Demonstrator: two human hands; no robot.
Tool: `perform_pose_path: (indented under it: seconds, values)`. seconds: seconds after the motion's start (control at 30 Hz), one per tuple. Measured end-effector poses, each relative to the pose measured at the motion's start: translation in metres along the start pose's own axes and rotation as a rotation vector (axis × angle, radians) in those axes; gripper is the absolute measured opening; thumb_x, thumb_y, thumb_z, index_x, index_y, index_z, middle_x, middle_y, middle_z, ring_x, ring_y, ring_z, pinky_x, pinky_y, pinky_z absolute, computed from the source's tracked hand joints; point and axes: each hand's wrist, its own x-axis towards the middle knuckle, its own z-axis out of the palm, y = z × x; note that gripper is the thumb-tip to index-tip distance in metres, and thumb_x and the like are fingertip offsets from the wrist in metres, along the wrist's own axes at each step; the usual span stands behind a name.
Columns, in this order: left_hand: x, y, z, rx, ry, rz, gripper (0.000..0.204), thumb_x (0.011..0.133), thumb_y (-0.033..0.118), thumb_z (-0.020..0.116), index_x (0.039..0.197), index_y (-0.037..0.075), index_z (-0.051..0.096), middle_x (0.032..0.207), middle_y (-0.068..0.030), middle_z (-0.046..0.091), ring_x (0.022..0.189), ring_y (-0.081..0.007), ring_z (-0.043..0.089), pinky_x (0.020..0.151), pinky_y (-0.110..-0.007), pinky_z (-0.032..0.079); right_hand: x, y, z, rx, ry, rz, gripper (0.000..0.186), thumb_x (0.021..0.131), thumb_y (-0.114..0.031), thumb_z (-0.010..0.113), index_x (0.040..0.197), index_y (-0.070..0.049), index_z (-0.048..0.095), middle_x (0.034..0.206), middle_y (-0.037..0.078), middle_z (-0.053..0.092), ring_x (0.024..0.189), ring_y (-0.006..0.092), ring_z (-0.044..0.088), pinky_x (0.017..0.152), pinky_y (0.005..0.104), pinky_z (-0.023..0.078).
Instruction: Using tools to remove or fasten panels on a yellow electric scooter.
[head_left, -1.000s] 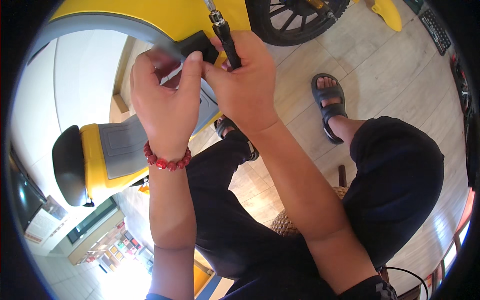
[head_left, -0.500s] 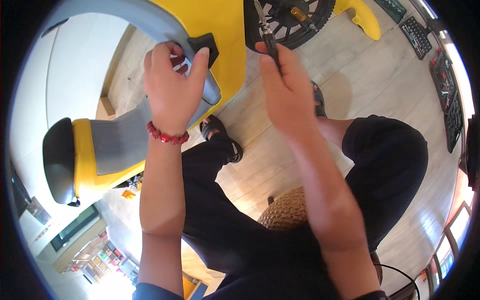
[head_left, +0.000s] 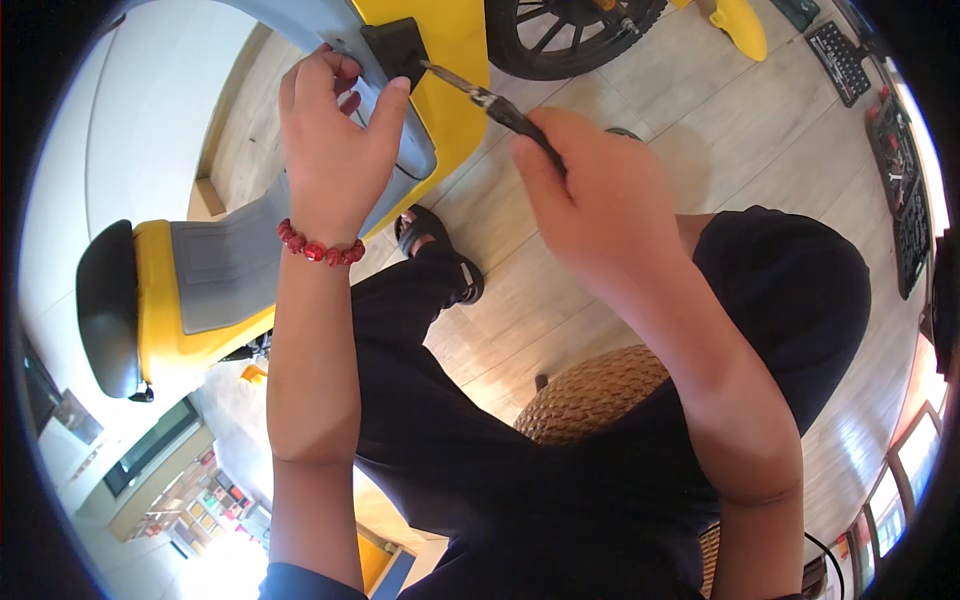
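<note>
A yellow and grey scooter (head_left: 458, 125) fills the upper left, with a black plastic block (head_left: 393, 48) on its body. My right hand (head_left: 605, 195) is closed round the black handle of a screwdriver (head_left: 503, 110). Its metal shaft slants up and left, and the tip is at the block's right side; whether it sits in a screw is too small to tell. Beside the block, my left hand (head_left: 335, 145) has its fingers half curled over the grey trim (head_left: 400, 150). The left thumb stands apart, its tip at the block's lower edge. Nothing shows between thumb and fingers.
A spoked black wheel (head_left: 560, 68) and a yellow fender-like part (head_left: 738, 30) lie at the top. Dark tool cases (head_left: 897, 190) line the right side. The grey seat (head_left: 215, 262) is at left, a woven stool (head_left: 590, 395) beneath me. My sandalled foot (head_left: 440, 250) is near the scooter.
My right hand has swung the screwdriver from nearly upright beside the wheel to a leftward slant, bringing its tip to the black block. My left hand stays by the block.
</note>
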Motion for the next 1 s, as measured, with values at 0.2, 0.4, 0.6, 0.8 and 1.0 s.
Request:
perform_pose_path:
  seconds: [0.2, 0.4, 0.6, 0.8, 1.0]
  values:
    - [-0.003, -0.003, 0.001, 0.0, 0.014, -0.009, 0.036, 0.074, 0.012, 0.073, 0.098, -0.002, 0.051, 0.109, -0.0168, 0.051, 0.092, -0.0242, 0.058, 0.075, -0.031, 0.056, 0.007, -0.007, 0.009, -0.002, -0.08, 0.082, 0.017, 0.089, -0.019, 0.054, 0.09, -0.003, 0.059, 0.063, 0.015, 0.059, 0.06, 0.035, 0.059, 0.056, 0.0418, 0.044]
    - [-0.001, -0.003, 0.006, -0.032, 0.011, -0.015, 0.034, 0.074, 0.012, 0.073, 0.095, -0.003, 0.051, 0.111, -0.0174, 0.05, 0.092, -0.023, 0.059, 0.074, -0.031, 0.057, 0.005, 0.0, 0.014, 0.015, -0.076, 0.049, 0.022, 0.089, -0.021, 0.051, 0.077, -0.003, 0.055, 0.062, 0.017, 0.06, 0.06, 0.0353, 0.061, 0.055, 0.0447, 0.048]
    - [0.0, -0.002, 0.004, -0.036, 0.016, -0.013, 0.035, 0.074, 0.013, 0.074, 0.095, -0.004, 0.051, 0.108, -0.0163, 0.05, 0.091, -0.0224, 0.058, 0.073, -0.03, 0.057, 0.009, -0.004, 0.018, 0.004, -0.06, 0.032, 0.022, 0.089, -0.021, 0.051, 0.077, -0.004, 0.055, 0.061, 0.017, 0.06, 0.06, 0.0343, 0.062, 0.054, 0.0441, 0.049]
    - [-0.001, -0.005, 0.003, -0.04, 0.009, -0.001, 0.036, 0.075, 0.015, 0.074, 0.096, -0.004, 0.051, 0.106, -0.0157, 0.051, 0.091, -0.0221, 0.059, 0.073, -0.03, 0.057, 0.008, -0.004, 0.02, -0.069, -0.041, -0.011, 0.016, 0.085, -0.018, 0.053, 0.078, -0.004, 0.055, 0.061, 0.015, 0.061, 0.058, 0.0311, 0.063, 0.052, 0.0404, 0.05]
    - [-0.002, 0.001, -0.001, 0.03, 0.011, 0.0, 0.037, 0.075, 0.016, 0.073, 0.097, -0.005, 0.052, 0.106, -0.0155, 0.051, 0.091, -0.0226, 0.059, 0.073, -0.03, 0.058, 0.003, -0.007, 0.023, -0.308, 0.094, -0.159, 0.013, 0.087, -0.02, 0.057, 0.092, -0.008, 0.06, 0.063, 0.01, 0.06, 0.056, 0.0286, 0.06, 0.049, 0.0377, 0.045]
